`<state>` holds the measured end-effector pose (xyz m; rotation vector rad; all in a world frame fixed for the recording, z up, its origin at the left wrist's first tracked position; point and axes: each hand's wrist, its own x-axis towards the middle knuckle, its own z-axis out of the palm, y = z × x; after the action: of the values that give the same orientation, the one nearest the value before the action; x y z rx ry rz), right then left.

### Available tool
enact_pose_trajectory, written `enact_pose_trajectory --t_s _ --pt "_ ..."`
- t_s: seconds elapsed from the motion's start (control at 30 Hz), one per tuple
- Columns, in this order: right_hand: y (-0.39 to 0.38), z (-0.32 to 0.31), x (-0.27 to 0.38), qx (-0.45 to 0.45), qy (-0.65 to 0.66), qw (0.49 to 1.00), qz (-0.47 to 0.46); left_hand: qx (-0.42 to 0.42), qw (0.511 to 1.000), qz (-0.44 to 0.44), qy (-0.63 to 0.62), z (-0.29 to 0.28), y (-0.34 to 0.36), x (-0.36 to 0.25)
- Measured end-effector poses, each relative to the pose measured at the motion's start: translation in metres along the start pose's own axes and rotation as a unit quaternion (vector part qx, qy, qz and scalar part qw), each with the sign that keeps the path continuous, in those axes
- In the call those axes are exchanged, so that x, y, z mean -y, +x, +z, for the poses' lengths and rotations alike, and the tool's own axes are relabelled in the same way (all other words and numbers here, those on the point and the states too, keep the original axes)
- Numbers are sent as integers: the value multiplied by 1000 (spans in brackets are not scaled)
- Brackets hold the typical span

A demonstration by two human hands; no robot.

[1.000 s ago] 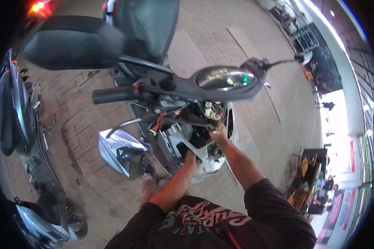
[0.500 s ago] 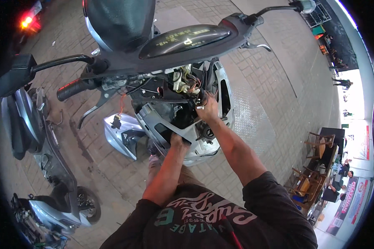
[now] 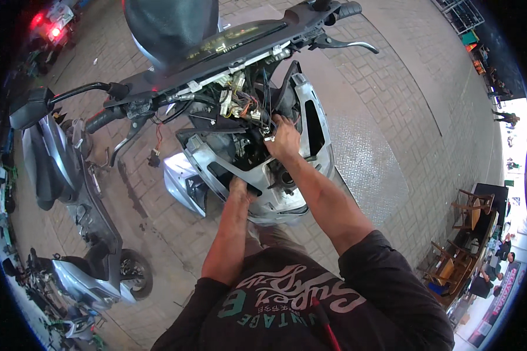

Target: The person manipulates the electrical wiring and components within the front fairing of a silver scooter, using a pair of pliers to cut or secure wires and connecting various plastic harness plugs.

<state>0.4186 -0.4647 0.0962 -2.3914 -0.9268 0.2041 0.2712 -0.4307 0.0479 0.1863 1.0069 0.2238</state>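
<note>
In front of me stands a scooter with its front opened up, a pale grey front frame (image 3: 253, 180) around a dark cavity. My left hand (image 3: 240, 191) reaches into an opening on the frame's left side, its fingers hidden inside. Over the cavity's right part, my right hand (image 3: 285, 140) has its fingers curled down beside black cables; what they grip is hidden. A bundle of coloured wires with pale connectors (image 3: 235, 104) hangs just above and left of that hand. Below it, a round dark part (image 3: 287, 178) sits in the frame.
The handlebar cover (image 3: 175, 76) spans the top, with a brake lever (image 3: 348, 43) at right and a mirror (image 3: 32, 107) at left. A silver-blue body panel (image 3: 184, 178) lies on the paving by the frame. Another scooter (image 3: 85, 199) stands left; wooden chairs (image 3: 471, 210) stand right.
My view has shifted, and the handlebar cover now sits higher and more tilted, showing more wiring beneath it. Both hands stay at the same parts of the frame.
</note>
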Motion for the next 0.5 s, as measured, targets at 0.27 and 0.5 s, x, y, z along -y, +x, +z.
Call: enact_pose_trajectory --t_s 0.27,0.5 --pt "-1 0 3 -26 17 1000 -3 -31 999 2 43 -13 14 -1" --pt "0 3 1 -21 9 1000 12 7 1000 -11 10 -6 11 0"
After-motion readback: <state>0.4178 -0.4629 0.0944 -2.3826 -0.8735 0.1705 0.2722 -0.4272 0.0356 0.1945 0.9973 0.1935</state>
